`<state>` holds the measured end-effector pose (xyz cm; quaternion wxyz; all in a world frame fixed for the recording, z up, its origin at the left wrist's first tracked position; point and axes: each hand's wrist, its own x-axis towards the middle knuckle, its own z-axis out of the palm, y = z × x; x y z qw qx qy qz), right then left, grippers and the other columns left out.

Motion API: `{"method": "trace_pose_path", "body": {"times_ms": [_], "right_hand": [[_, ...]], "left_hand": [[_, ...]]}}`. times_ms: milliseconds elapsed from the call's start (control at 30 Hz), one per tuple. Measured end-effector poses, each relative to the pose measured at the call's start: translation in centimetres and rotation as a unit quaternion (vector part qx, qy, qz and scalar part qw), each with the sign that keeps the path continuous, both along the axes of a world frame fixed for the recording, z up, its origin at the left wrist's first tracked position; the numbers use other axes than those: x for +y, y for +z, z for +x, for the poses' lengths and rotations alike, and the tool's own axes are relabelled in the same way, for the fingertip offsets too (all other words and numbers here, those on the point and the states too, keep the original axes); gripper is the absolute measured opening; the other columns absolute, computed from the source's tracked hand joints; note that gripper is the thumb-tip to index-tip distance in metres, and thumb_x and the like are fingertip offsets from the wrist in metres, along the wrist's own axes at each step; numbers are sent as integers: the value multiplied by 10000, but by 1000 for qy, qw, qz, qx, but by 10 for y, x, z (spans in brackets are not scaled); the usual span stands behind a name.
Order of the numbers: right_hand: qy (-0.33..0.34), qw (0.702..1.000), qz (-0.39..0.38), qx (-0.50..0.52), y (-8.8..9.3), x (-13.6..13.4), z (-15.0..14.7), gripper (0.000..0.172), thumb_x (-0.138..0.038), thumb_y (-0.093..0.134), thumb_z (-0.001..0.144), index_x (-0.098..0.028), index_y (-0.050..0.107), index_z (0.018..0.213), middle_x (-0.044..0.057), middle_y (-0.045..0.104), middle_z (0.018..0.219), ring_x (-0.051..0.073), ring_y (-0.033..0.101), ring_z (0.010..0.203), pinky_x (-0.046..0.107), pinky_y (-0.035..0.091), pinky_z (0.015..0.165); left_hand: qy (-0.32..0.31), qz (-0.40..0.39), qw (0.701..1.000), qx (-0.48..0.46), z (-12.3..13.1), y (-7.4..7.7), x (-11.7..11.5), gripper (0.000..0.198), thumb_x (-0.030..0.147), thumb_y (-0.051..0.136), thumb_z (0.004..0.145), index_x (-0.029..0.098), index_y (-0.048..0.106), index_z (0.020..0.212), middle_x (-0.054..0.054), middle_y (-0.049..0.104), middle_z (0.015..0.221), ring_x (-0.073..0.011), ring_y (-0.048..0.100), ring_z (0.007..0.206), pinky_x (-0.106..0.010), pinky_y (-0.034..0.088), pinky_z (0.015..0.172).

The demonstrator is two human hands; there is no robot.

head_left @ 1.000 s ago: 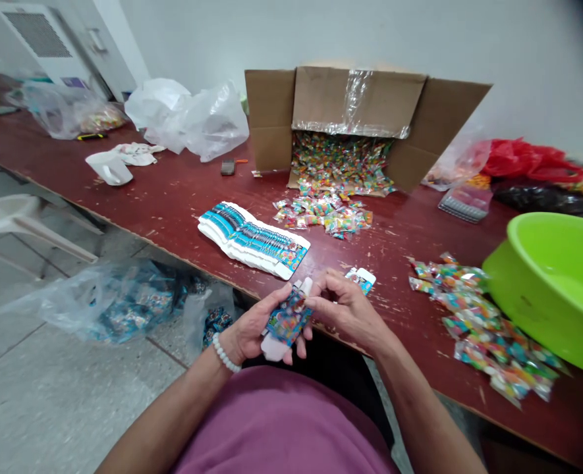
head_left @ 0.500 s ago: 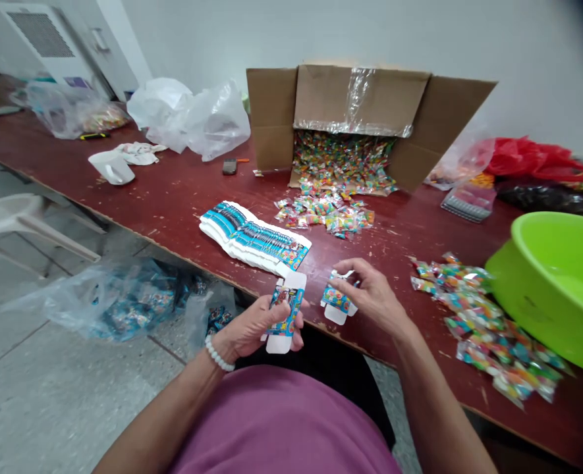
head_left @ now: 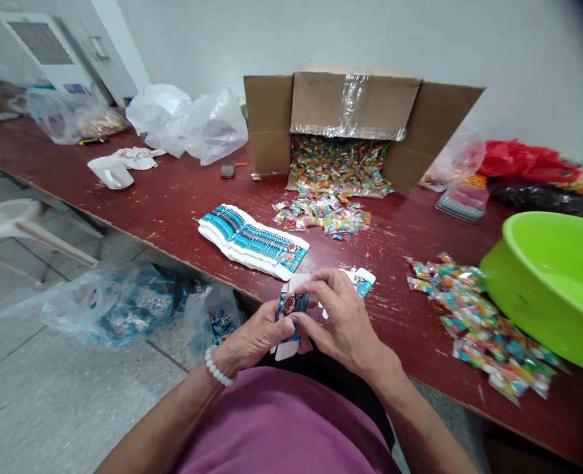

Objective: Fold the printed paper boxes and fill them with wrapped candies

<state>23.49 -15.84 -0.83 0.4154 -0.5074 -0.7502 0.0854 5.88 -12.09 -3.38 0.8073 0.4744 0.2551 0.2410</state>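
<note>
Right hand has moved in to the box that the left hand grips by the table's edge, curling at its flap, hold unclear: apparently folding, which calls for steady support.

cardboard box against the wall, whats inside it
Inside the cardboard box, a heap of small colourful wrapped packets shows, reaching its lower front edge. The taped flap and the heap itself cover whatever lies deeper.
</note>
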Motion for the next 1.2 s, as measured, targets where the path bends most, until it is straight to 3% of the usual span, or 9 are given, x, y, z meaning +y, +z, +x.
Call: {"method": "trace_pose_path", "body": {"times_ms": [167, 467, 600, 667, 833, 967, 1067, 1133, 1200], "right_hand": [[27, 997, -73, -7, 10, 0, -1, 77, -222, 680, 867, -224, 612, 901, 50, 635, 948, 204, 591, 855, 318, 475, 735], [122, 974, -191, -18, 11, -1, 15, 77, -201, 572, 924, -220, 581, 850, -21, 629, 726, 125, 546, 624, 241, 370, 589], [142, 958, -250, 15, 13, -1, 16, 51, -229, 585, 913, -221, 557, 871, -47, 579, 652, 116, 504, 559, 233, 349, 541], [143, 952, -264, 61, 8, 0, 14, 81, -238, 589, 906, -220, 554, 836, -47, 568, 646, 114, 500, 553, 231, 364, 533], [-30, 973, -142, 178, -18, 1, 1, 171, -317, 693, 846, -220, 641, 978, 26, 644, 889, 153, 551, 698, 272, 453, 635], [-14, 953, -179, 245, -29, 3, -8, 245, -371, 560, 940, -204, 641, 780, 31, 650, 798, 170, 593, 704, 283, 475, 654], [-63, 961, -162, 214, -28, 4, -7, 279, -377, 552, 936, -208, 619, 725, 16, 639, 700, 169, 580, 654, 283, 454, 637], [-69, 960, -176, 204, -29, 4, -6, 251, -387, 547, 941, -211, 640, 786, 16, 668, 724, 169, 596, 655, 281, 457, 636], [-56, 945, -206, 249, -32, 4, -7, 200, -396, 564, 941, -221, 645, 996, 21, 710, 824, 176, 643, 709, 281, 490, 660]], "left_hand": [[-31, 34, 999, 21, -3, 1, -1, 593, 698, 724, 712, 122, 688, 848, -48, 618, 739, -154, 552, 710, -266, 445, 696], [-74, 35, 991, 110, -10, 0, 2, 375, 468, 718, 822, 158, 644, 1018, -4, 635, 740, -90, 496, 579, -191, 363, 528], [-81, 46, 988, 125, -4, 8, -3, 237, 357, 753, 774, 151, 640, 812, 16, 596, 675, -85, 492, 577, -197, 403, 551], [-49, 50, 989, 130, -2, 9, -5, 237, 340, 771, 749, 153, 625, 763, 23, 565, 657, -88, 489, 573, -200, 436, 541], [90, 53, 985, 138, -2, 2, -6, 338, 426, 782, 757, 156, 659, 917, -13, 627, 756, -147, 588, 674, -260, 540, 564], [113, 57, 984, 124, -2, -2, -5, 364, 457, 772, 778, 139, 657, 911, -17, 650, 767, -136, 599, 683, -247, 521, 626], [120, 95, 983, 102, -2, -4, -4, 360, 415, 739, 827, 165, 654, 1072, -52, 702, 1002, -167, 649, 888, -261, 528, 788], [154, 109, 977, 96, -3, -6, -5, 434, 364, 751, 820, 195, 588, 1185, -58, 708, 1071, -181, 670, 945, -275, 537, 828], [198, 113, 969, 98, -3, -7, -8, 528, 330, 764, 805, 220, 496, 1247, -41, 719, 1009, -173, 696, 865, -277, 556, 783]]}}
